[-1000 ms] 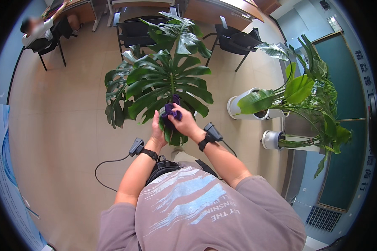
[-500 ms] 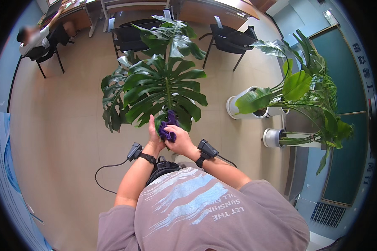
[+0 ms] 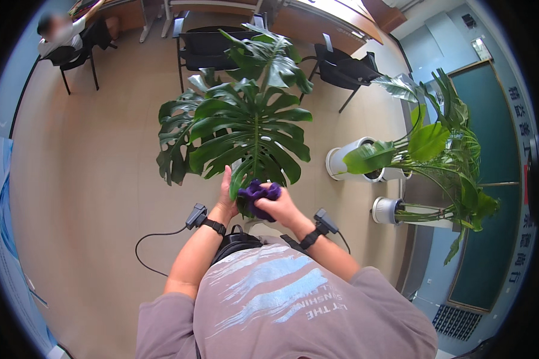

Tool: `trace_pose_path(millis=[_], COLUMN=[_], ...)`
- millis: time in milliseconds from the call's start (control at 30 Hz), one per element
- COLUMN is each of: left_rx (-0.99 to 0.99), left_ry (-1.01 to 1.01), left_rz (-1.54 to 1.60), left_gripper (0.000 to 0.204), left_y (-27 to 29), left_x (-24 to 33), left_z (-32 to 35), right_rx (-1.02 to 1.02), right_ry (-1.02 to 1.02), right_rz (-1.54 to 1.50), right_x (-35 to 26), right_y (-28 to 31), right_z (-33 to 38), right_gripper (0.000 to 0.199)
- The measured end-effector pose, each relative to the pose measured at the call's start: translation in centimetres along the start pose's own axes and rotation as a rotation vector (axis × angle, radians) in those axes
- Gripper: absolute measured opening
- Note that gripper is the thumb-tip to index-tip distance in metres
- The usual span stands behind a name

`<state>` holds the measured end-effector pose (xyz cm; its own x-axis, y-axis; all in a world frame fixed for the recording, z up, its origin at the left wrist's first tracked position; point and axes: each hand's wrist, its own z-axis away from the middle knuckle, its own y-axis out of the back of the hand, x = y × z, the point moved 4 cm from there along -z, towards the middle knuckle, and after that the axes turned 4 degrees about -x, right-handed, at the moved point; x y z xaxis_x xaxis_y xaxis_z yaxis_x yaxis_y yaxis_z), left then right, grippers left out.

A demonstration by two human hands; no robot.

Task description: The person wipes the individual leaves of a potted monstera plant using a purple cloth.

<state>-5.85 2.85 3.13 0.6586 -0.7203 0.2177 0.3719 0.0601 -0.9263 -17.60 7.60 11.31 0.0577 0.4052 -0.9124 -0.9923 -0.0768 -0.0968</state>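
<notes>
A large monstera leaf (image 3: 254, 128), dark green with deep splits, stands right in front of me. At its near end my right hand (image 3: 283, 210) grips a bunched purple cloth (image 3: 259, 196), which lies against the leaf surface. My left hand (image 3: 226, 196) is at the leaf's near left edge, stretched out flat along it. Part of that hand is hidden behind the leaf. More monstera leaves rise beyond, one at the far end (image 3: 272, 60) and one to the left (image 3: 176, 134). The plant's pot is not visible.
Potted plants in a white pot (image 3: 350, 160) and a smaller ribbed pot (image 3: 386, 210) stand to the right. Black chairs (image 3: 206, 48) (image 3: 344, 69) and desks (image 3: 323, 24) are at the far side. A seated person (image 3: 66, 39) is at the far left. A green board (image 3: 485, 239) hangs at right.
My right hand has shifted slightly right with the purple cloth, which is now spread more across the leaf's near end. My left hand stays by the leaf. The view has turned a little.
</notes>
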Motion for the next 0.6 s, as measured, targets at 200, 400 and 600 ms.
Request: trace_pose_path(millis=[200, 400, 600], left_rx=[0.001, 0.134, -0.020], left_ry=[-0.156, -0.371, -0.298], left_rz=[-0.005, 0.070, 0.063], left_gripper=[0.068, 0.046, 0.048], left_y=[2.5, 5.7, 4.1], left_x=[3.6, 6.0, 9.3], left_z=[2.0, 2.1, 2.6], right_rx=[0.143, 0.247, 0.303], right_ry=[0.062, 0.103, 0.121], right_rz=[0.088, 0.021, -0.030], right_x=[-5.7, -7.5, -7.2], right_y=[2.2, 2.5, 3.5], right_z=[-3.0, -4.1, -4.6], right_gripper=[0.029, 0.025, 0.024])
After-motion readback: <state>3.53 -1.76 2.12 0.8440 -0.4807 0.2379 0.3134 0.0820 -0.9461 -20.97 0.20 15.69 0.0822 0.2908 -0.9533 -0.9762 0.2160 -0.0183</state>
